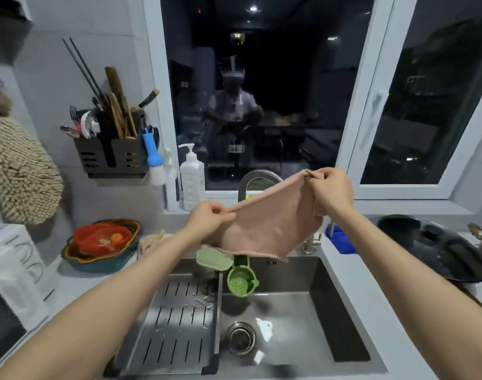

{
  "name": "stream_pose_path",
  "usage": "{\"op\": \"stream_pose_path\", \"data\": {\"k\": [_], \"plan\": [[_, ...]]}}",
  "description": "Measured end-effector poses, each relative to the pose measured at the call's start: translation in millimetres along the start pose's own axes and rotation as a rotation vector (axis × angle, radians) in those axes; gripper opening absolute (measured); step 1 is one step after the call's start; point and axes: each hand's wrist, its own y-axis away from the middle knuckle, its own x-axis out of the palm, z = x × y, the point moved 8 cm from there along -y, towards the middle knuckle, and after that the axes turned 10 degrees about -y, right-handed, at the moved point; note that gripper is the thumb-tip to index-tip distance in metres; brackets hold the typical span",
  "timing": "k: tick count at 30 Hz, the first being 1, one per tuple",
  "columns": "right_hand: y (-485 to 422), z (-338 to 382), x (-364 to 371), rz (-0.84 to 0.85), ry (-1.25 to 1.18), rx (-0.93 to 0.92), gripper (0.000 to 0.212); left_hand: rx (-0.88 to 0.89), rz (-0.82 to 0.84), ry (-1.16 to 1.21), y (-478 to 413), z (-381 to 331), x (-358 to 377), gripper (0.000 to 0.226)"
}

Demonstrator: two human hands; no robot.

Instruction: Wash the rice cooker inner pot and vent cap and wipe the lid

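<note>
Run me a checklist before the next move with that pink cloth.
1. Grip of left hand: it pinches the edge of the cloth. Ok.
2. Grip of right hand: it pinches the upper corner. Ok.
3. Cloth opened out: it is stretched between both hands, with some bunching under the right hand. Ok.
4. Cloth damp enough to wipe: cannot tell.
5. Water off: no stream shows from the tap into the sink. Ok.
</note>
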Motion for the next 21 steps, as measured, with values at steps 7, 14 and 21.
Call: {"op": "stream_pose_path", "data": {"k": [7, 14, 21], "plan": [[-132, -23, 52, 0.047, -0.029, 0.044, 0.020, -0.072, -0.074, 0.046, -121, -16, -1, 0.022], [-211, -74, 127, 0.239, 0.049, 0.120, 0.023, -0.255, -0.163, -0.021, -197, 1, 8, 0.023], [-199, -124, 195, 0.656, 0.378, 0.159, 0.023, -0.310, -0.042, -0.138, -209, 21, 36, 0.036]]}}
